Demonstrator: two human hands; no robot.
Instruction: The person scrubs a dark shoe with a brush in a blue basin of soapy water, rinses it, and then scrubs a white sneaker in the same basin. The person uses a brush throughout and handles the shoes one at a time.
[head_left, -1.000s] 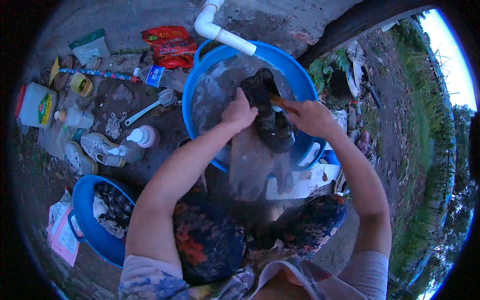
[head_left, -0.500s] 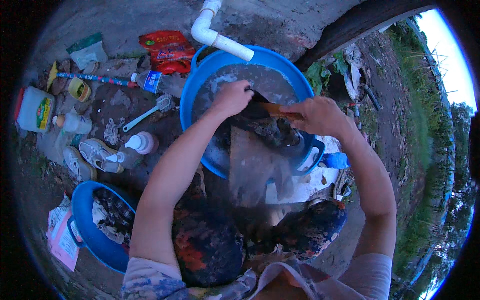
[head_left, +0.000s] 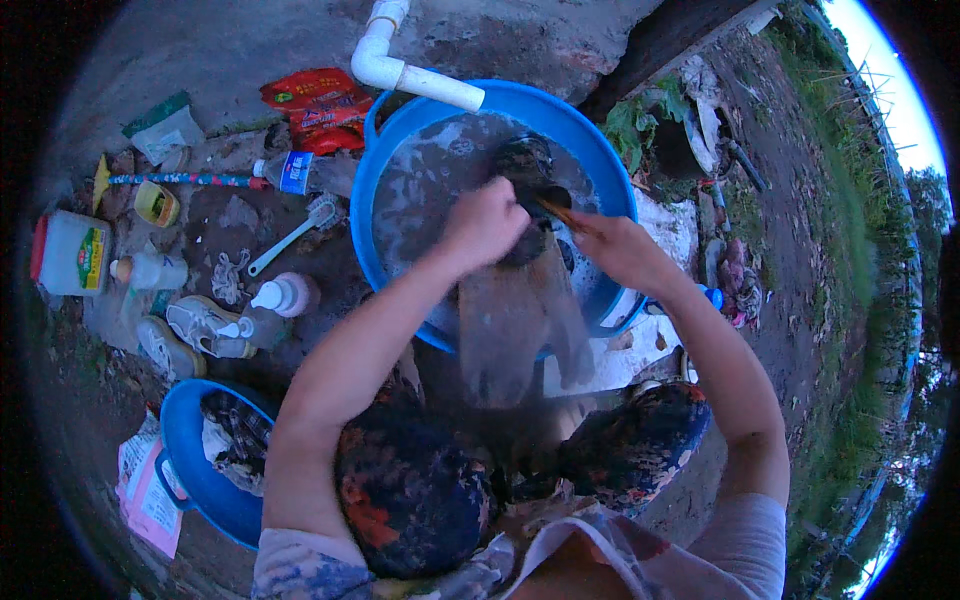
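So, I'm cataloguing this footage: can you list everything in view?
Large basin: one, blue, upper centre
Dark shoe: one, blackish, over large basin
Wooden-handled brush: one, brown, by dark shoe
Board: one, brown, over basin's near edge
Pipe: one, white, top centre
Packets: at least three, mixed, left
Pale shoes: two, greyish, left
Bottles: at least four, mixed, left
Tub: one, white-red, far left
Container: one, yellow, upper left
Dish brush: one, pale, centre-left
Rod: one, patterned blue, upper left
Small basin: one, blue, lower left
Cloths: uncounted, dark and pale, in small basin
Plants: many, green, right
Legs: two, dark floral, lower centre
Left hand: one, bare, on dark shoe
Right hand: one, bare, holding brush
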